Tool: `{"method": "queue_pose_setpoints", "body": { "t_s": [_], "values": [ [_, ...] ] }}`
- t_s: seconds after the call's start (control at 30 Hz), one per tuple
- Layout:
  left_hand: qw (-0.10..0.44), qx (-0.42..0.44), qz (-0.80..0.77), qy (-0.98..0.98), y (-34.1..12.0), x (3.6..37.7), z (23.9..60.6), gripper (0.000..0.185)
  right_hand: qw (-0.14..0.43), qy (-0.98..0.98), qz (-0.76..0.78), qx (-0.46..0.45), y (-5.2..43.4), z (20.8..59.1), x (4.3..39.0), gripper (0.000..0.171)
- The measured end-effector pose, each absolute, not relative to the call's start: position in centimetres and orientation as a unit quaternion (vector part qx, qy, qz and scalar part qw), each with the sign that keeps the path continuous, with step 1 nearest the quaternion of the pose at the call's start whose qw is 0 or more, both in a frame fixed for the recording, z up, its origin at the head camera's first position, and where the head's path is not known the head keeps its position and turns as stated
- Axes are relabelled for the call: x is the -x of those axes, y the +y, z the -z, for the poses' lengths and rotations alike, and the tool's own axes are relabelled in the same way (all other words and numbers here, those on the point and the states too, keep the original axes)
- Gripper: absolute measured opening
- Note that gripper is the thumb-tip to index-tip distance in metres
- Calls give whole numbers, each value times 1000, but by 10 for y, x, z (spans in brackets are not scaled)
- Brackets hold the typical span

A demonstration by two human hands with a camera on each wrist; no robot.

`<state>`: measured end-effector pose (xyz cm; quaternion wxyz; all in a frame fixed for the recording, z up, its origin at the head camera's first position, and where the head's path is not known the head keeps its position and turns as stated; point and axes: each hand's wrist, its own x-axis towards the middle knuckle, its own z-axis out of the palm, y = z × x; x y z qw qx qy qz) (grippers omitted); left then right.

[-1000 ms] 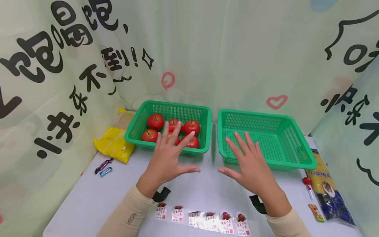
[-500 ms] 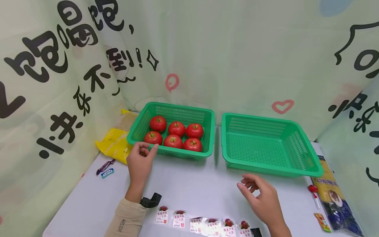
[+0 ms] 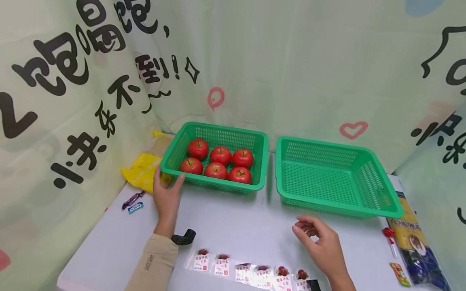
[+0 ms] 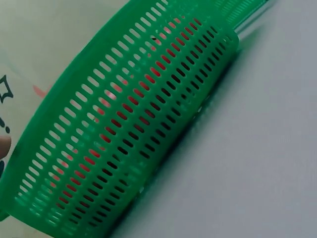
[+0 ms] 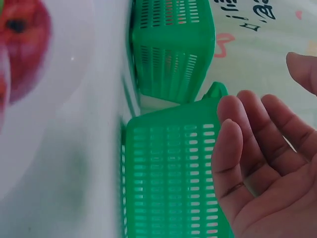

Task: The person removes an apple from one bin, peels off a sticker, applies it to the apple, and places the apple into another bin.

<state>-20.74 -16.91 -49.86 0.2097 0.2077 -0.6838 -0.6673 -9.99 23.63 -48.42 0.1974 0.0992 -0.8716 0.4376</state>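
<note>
A green basket (image 3: 171, 166) at the back left holds several red apples (image 3: 216, 170). My left hand (image 3: 165, 194) rests against its front left corner, thumb along the front wall and fingers up the left side, all fairly straight. In the left wrist view the basket's slotted wall (image 4: 133, 124) fills the frame, with red showing through. An empty green basket (image 3: 335, 190) stands to the right. My right hand (image 3: 320, 242) hovers over the table before it, fingers loosely curled and holding nothing; its bare palm (image 5: 262, 173) faces the empty basket (image 5: 168, 178). Several apple stickers (image 3: 251, 273) line the table's front edge.
A yellow bag (image 3: 143, 173) lies left of the apple basket, with wrapped sweets (image 3: 132, 201) nearer the front. A blue and yellow packet (image 3: 411, 238), a red lollipop (image 3: 389, 233) and a small wrapper (image 3: 400, 275) lie along the right edge. Printed curtains close in the white table (image 3: 236, 226).
Both hands were spread flat before the baskets. The left has moved left to the apple basket's corner. The right has drawn back toward the front with fingers curled.
</note>
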Motion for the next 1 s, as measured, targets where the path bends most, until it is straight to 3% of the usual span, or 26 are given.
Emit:
{"method": "queue_pose_setpoints", "body": {
  "t_s": [0.13,0.27,0.47,0.73,1.0],
  "values": [
    [179,-199,672,-690,-171,210,503,91,185,-876,-431,-111,227,476,104,29],
    [171,-196,679,-687,-169,211,504,92,124,-901,-391,-140,210,447,119,43],
    [183,-192,687,-677,-168,211,504,93,41,-925,-316,-207,167,385,181,58],
    [197,-189,680,-680,-170,214,506,90,-152,-935,-215,-236,107,361,278,66],
    [185,-196,675,-687,-169,212,507,91,-318,-926,-166,-120,79,370,303,71]
  ]
}}
